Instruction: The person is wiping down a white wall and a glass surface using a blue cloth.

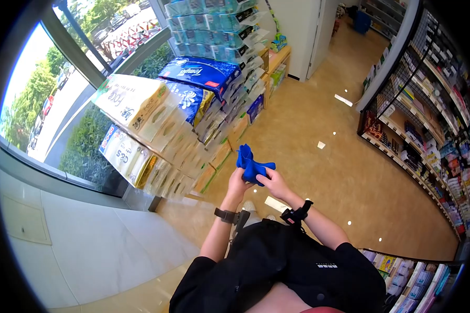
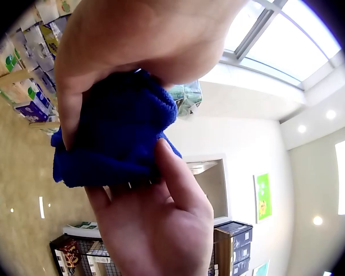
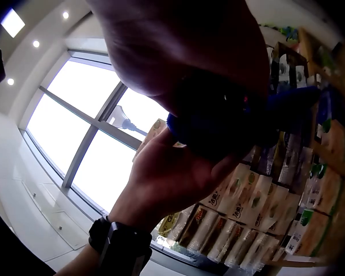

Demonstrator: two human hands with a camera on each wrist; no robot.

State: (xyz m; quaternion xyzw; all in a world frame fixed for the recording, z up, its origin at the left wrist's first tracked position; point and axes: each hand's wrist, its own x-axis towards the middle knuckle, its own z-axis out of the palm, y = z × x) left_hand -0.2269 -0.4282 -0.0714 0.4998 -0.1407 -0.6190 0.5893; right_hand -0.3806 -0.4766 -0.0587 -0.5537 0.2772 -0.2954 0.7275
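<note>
A bunched blue cloth (image 1: 253, 168) with a fuzzy, towel-like edge is held in front of the body by both hands. My left hand (image 1: 236, 182) grips it from the left side, and in the left wrist view its fingers curl over the cloth (image 2: 112, 129). From the other side my right hand (image 1: 277, 187) pinches it, the thumb (image 2: 175, 167) lying against the folded edge. One end of the cloth sticks up and another points right in the head view. Dark shadow hides most of the cloth in the right wrist view.
Stacked tissue packs (image 1: 167, 125) stand on the left by the window, near the hands. A black wire shelf (image 1: 402, 115) of goods runs along the right. Another goods rack (image 1: 402, 276) is at the lower right. Tan floor (image 1: 308, 109) lies between, with a doorway beyond.
</note>
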